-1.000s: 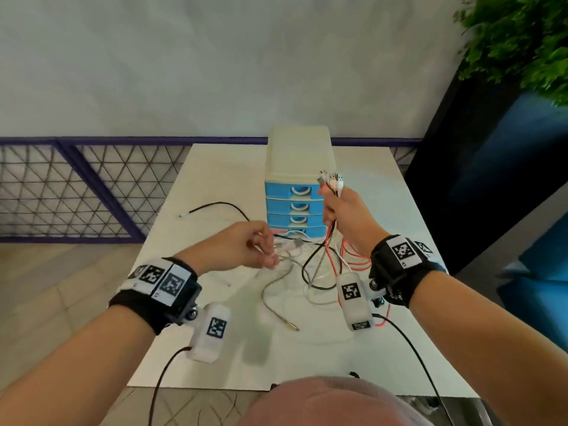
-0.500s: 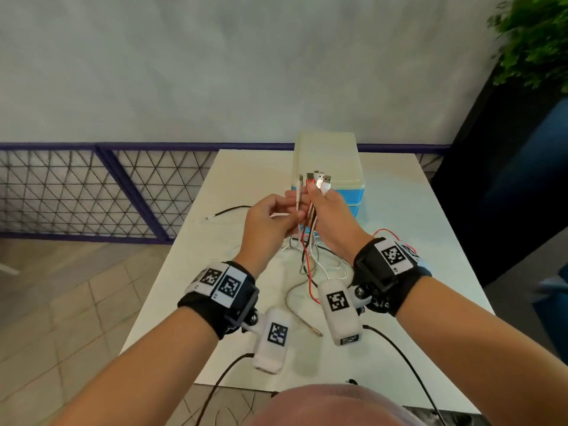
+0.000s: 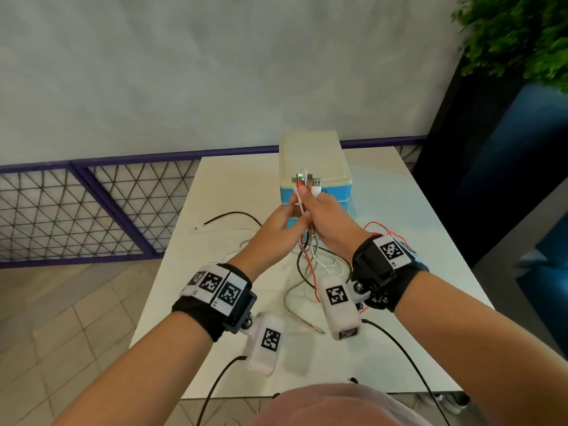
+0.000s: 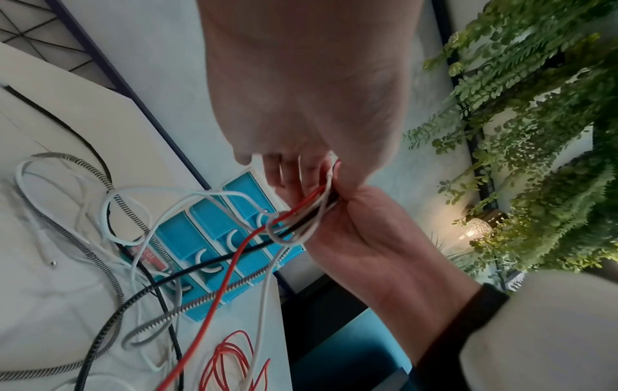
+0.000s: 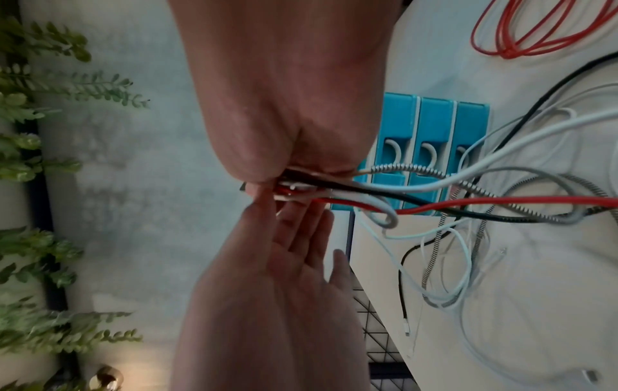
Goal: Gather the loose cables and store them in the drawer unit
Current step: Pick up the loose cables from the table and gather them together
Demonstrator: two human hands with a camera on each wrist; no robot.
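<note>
gathering is partway done, storing not started. the right hand [image 3: 330,224] grips a bundle of cable ends [image 3: 307,181] raised in front of the drawer unit [image 3: 310,158], plugs sticking up above the fist. red, black, white and braided strands all run through that fist and trail down onto the worktop [image 3: 233,179]. most of their length lies loose in a tangle [image 3: 310,265] just in front of the unit.

one black cable [image 3: 227,215] is apart from the bundle, lying on the worktop to the left, not picked up. a coil of red cable [image 5: 542,29] sits on the worktop to the right; cannot tell if it belongs to the held red strand.

all blue drawers [image 4: 207,238] look closed, nothing stored that i can see. left to do, i'd judge: collect the black cable, coil the slack, open a drawer, put the lot in.

left hand [image 3: 276,229] is right against the right one. in the right wrist view its palm is open, fingers [image 5: 301,224] fairly straight, tips touching the bundle just below the fist. thumb side looks like it presses a white strand near the plugs, but whether it pinches is not clear. so: right hand clenched on the cables, left hand relaxed and touching them.
</note>
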